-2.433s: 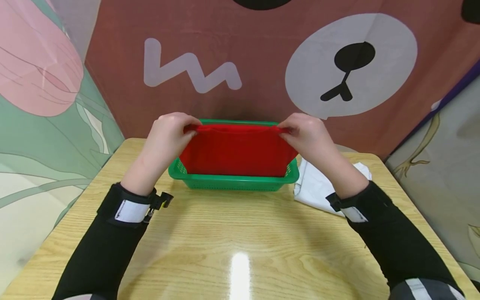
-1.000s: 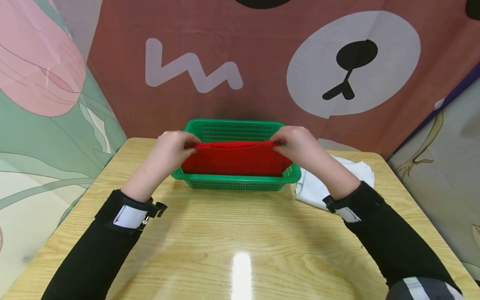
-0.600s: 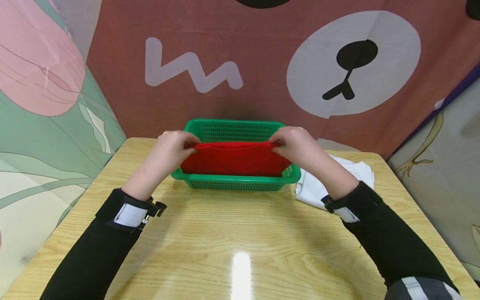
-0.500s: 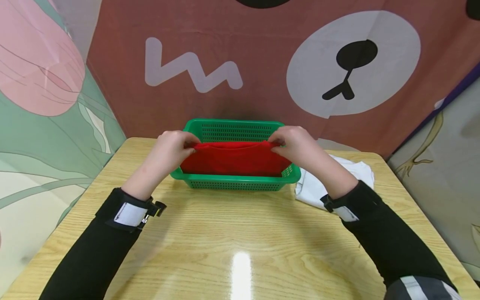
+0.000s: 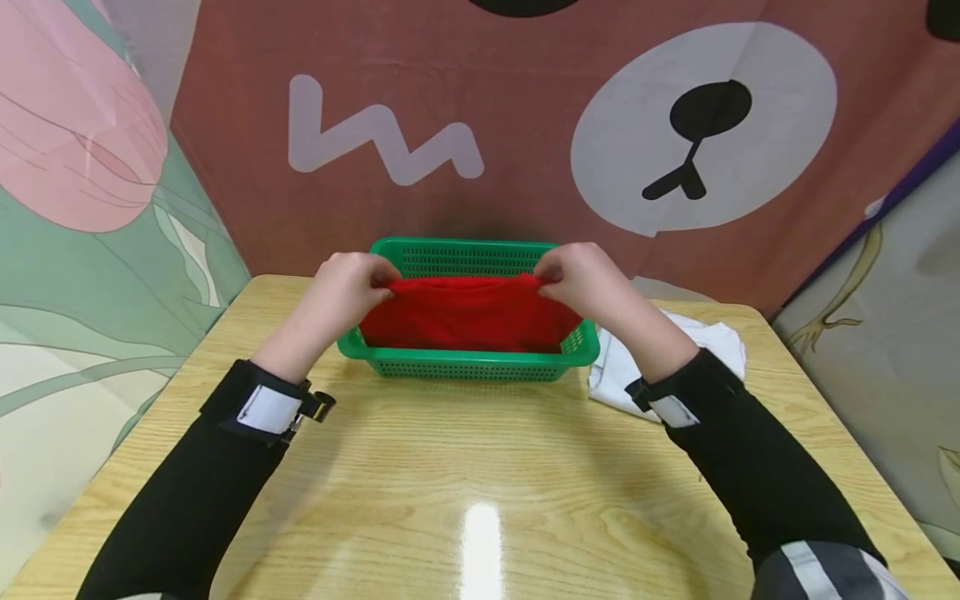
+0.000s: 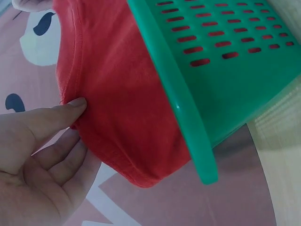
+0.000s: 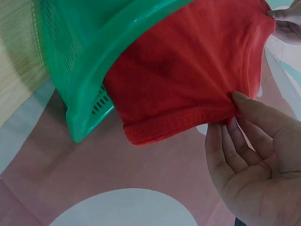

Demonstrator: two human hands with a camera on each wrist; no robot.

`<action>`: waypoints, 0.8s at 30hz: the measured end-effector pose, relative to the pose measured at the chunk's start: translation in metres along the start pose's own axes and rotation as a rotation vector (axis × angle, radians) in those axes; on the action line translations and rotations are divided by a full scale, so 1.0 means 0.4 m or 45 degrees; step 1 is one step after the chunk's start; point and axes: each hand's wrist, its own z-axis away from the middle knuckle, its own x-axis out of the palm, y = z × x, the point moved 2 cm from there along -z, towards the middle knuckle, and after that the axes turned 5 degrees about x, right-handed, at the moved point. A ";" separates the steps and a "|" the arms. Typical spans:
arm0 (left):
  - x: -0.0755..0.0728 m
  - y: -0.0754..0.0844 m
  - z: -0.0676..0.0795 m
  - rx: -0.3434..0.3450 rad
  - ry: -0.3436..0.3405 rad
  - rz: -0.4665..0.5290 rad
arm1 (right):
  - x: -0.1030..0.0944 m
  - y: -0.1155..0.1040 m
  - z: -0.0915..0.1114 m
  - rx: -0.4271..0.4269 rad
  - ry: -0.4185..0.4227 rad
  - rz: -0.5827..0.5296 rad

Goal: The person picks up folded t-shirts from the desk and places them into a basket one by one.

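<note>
While the left hand (image 5: 345, 290) pinches one upper end of the red garment (image 5: 468, 317), the right hand (image 5: 583, 282) pinches the other — the garment hanging between their fingertips, into the slotted green basket (image 5: 465, 367) below.

A pale wood-grained worktop (image 5: 420, 467) is crossed near its front by a bright streak of reflected light (image 5: 482, 550). Toward its far right corner, a folded white cloth (image 5: 618, 381) is laid, partly hidden. The space behind is covered by a reddish-brown hanging (image 5: 525, 167), on which a lavender zigzag (image 5: 386, 133) and a pale oval muzzle (image 5: 615, 142) with a black nose (image 5: 711, 110) are printed. At left, a pink flower (image 5: 75, 125) and green leaves (image 5: 97, 283) are shown; at right, greyish fabric (image 5: 885, 350) is edged with purple (image 5: 918, 171).
</note>
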 end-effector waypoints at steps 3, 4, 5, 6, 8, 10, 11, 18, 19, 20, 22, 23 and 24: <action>0.002 -0.007 -0.012 -0.018 -0.001 0.004 | 0.001 0.002 -0.012 0.012 -0.004 0.009; 0.003 -0.009 -0.016 -0.023 -0.007 0.006 | 0.002 0.003 -0.016 0.011 -0.004 0.019; 0.003 -0.011 -0.020 -0.027 -0.010 0.006 | 0.003 0.003 -0.020 0.015 -0.004 0.028; 0.004 -0.013 -0.024 -0.032 -0.015 0.008 | 0.003 0.004 -0.024 0.018 -0.005 0.036; 0.004 -0.017 -0.032 -0.040 -0.025 0.011 | 0.004 0.004 -0.031 0.021 -0.005 0.052; 0.006 -0.022 -0.039 -0.047 -0.030 0.013 | 0.004 0.002 -0.038 0.025 -0.011 0.060; 0.007 -0.026 -0.042 -0.049 -0.030 0.013 | 0.005 0.002 -0.042 0.029 -0.019 0.061; 0.009 -0.043 -0.066 -0.068 -0.059 0.016 | 0.005 -0.002 -0.063 0.037 -0.039 0.060; 0.011 -0.045 -0.071 -0.071 -0.065 0.016 | 0.004 -0.002 -0.065 0.042 -0.038 0.065; 0.012 -0.048 -0.075 -0.076 -0.073 0.017 | 0.004 -0.002 -0.068 0.051 -0.039 0.066; 0.017 -0.054 -0.084 -0.093 -0.090 0.023 | 0.005 -0.003 -0.075 0.069 -0.041 0.071; 0.019 -0.057 -0.088 -0.100 -0.098 0.025 | 0.006 -0.003 -0.078 0.081 -0.044 0.076; 0.022 -0.060 -0.092 -0.107 -0.107 0.026 | 0.007 -0.004 -0.082 0.089 -0.047 0.080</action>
